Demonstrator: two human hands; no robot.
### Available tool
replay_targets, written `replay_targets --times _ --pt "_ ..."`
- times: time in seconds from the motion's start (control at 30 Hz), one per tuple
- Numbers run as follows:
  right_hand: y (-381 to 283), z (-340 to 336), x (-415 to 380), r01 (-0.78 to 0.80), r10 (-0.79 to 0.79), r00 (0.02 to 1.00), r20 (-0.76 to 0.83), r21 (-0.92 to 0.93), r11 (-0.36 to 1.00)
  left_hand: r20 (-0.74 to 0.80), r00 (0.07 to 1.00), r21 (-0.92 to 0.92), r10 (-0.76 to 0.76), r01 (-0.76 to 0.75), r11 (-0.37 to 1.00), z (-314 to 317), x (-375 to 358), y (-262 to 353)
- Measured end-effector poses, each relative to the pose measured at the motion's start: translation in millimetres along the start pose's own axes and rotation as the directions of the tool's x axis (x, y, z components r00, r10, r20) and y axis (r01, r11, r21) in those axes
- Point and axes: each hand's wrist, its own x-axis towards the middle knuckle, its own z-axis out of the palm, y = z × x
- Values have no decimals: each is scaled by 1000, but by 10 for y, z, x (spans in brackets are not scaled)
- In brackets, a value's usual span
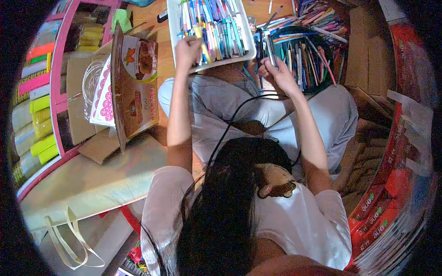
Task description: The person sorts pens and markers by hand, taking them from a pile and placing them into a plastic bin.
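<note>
Two hands are up over the pens, and each has something in it. Your left hand (186,51) is closed in a pinch on a yellow pen (202,42), held over the near edge of the white tray (174,27), which is packed with pens standing in rows. Your right hand (276,73) is curled around a dark pen (270,48) that points away from you, just this side of the dark bin (294,46) full of loose pens and pencils. Whether the right fingers grip one pen or more, the view is too small to tell.

A pen of this kind should be light and stiff, with a smooth barrel that can slip or roll between the fingertips. Take it at mid-barrel between thumb and two fingers, not at the tip or the cap, since a cap can pull off. The bundles in the tray look tightly packed, so a pen drawn out by its end may drag its neighbours along.

Beyond your right hand more loose pens (317,18) lie heaped beside the bin. Out past your left forearm a cardboard box (133,87) printed with a cacao label stands open against a pink shelf (57,69) stacked with bright packets. A black cable (230,119) runs down between your forearms across your lap.
</note>
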Motion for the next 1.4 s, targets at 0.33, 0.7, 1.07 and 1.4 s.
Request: replay_targets --times 0.33,0.7,1.07,1.4 --pt "-14 49 2 -28 27 999 -38 -28 999 -168 986 435 -12 85 896 23 242 -766" --pt "-53 90 -53 -23 23 1000 6 -53 998 -111 993 -36 -51 47 998 105 -149 3" --pt "14 164 -67 34 -5 990 140 -206 978 297 921 -374 252 -131 918 663 -547 591" --pt "13 68 -21 -182 145 972 -183 -207 961 -82 996 90 24 -17 996 37 1477 -532"
